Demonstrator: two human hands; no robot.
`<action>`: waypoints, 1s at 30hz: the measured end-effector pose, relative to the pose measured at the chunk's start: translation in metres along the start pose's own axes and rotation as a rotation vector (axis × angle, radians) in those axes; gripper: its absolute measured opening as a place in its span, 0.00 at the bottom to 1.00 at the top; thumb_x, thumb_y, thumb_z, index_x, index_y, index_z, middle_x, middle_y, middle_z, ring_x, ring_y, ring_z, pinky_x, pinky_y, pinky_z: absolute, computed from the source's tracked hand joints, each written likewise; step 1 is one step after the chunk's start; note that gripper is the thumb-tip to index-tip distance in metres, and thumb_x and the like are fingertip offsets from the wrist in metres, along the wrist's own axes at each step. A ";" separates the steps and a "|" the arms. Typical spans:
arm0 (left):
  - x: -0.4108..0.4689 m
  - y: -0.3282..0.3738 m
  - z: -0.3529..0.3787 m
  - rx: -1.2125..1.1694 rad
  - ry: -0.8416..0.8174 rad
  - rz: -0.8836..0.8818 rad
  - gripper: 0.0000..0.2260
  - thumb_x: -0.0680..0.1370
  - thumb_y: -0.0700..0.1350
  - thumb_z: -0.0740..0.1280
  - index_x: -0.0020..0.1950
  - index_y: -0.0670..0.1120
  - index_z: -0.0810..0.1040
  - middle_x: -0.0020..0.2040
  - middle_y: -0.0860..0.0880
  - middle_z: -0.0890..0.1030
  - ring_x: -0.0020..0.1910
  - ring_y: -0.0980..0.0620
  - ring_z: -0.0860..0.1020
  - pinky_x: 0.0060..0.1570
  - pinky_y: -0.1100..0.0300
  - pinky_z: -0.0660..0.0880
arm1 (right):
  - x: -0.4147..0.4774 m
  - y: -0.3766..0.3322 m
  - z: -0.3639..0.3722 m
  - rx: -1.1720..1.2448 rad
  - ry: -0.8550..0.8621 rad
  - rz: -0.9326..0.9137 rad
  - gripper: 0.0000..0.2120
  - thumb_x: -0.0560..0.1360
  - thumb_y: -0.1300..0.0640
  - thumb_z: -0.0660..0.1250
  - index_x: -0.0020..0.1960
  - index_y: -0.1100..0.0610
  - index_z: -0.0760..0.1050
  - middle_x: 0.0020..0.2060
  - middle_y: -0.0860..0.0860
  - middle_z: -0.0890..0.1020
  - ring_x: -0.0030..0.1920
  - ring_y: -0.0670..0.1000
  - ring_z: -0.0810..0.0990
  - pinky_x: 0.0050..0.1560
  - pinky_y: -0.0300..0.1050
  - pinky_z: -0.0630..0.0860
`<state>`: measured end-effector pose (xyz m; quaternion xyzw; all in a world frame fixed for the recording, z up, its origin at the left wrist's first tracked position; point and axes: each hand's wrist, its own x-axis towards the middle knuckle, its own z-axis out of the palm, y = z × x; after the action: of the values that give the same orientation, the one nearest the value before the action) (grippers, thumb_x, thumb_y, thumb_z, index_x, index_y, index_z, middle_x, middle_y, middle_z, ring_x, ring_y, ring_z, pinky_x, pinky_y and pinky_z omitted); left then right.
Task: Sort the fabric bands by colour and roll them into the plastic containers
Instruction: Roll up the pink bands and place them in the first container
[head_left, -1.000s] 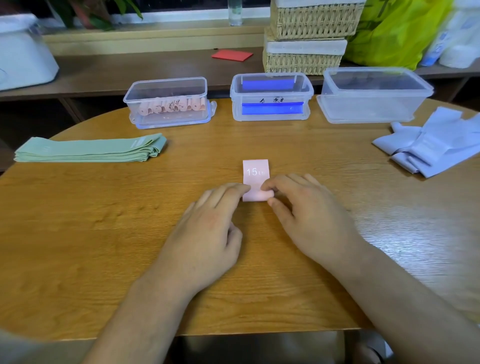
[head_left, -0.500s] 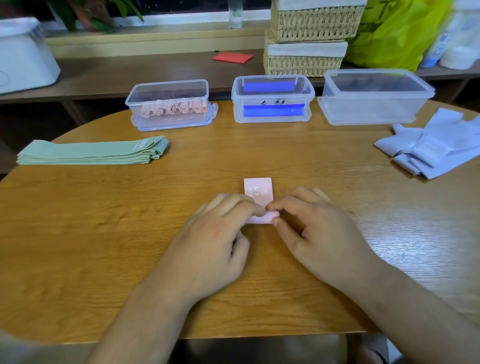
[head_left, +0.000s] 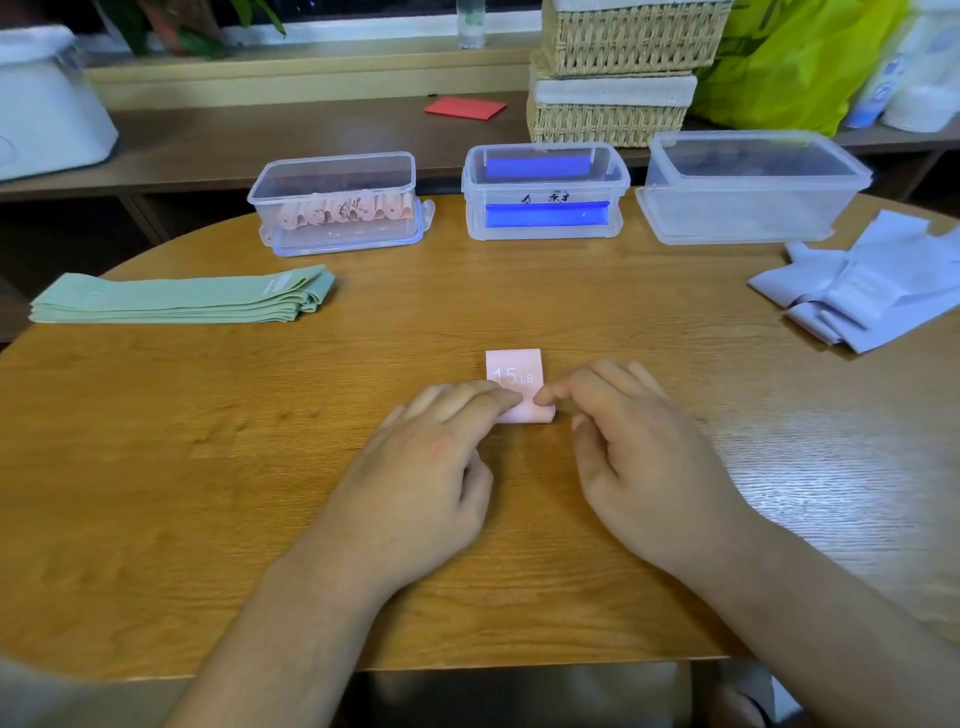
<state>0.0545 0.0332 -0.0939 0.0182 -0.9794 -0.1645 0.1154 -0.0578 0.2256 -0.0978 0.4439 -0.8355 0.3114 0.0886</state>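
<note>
left fingers (head_left: 488, 401) curled | right fingers (head_left: 563, 394) curled | both pinch pink band (head_left: 514, 364)

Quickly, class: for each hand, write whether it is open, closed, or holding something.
Left hand: closed, curled over the rolled end of the pink band.
Right hand: closed, grip pinching the same pink band.
</note>
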 end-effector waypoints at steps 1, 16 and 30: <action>0.000 0.000 0.000 0.002 -0.003 0.000 0.28 0.77 0.44 0.57 0.78 0.56 0.69 0.74 0.61 0.71 0.74 0.58 0.68 0.71 0.51 0.70 | 0.000 0.000 0.000 -0.009 0.002 -0.006 0.20 0.77 0.70 0.64 0.60 0.49 0.79 0.53 0.41 0.78 0.53 0.48 0.74 0.55 0.45 0.73; 0.001 0.003 -0.003 0.009 -0.053 -0.019 0.33 0.79 0.42 0.58 0.84 0.58 0.59 0.82 0.65 0.59 0.79 0.61 0.59 0.77 0.51 0.65 | 0.006 0.001 0.010 -0.183 -0.093 0.040 0.28 0.80 0.60 0.60 0.78 0.44 0.68 0.74 0.38 0.71 0.72 0.49 0.69 0.65 0.53 0.75; 0.007 -0.002 -0.003 -0.135 0.021 -0.138 0.38 0.79 0.39 0.63 0.87 0.54 0.51 0.85 0.62 0.53 0.82 0.64 0.50 0.82 0.59 0.55 | 0.031 0.005 0.010 -0.273 -0.097 0.019 0.19 0.80 0.52 0.64 0.71 0.47 0.73 0.67 0.41 0.77 0.68 0.50 0.72 0.62 0.53 0.76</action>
<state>0.0485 0.0302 -0.0906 0.0793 -0.9613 -0.2376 0.1150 -0.0788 0.2003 -0.0944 0.4341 -0.8777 0.1737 0.1049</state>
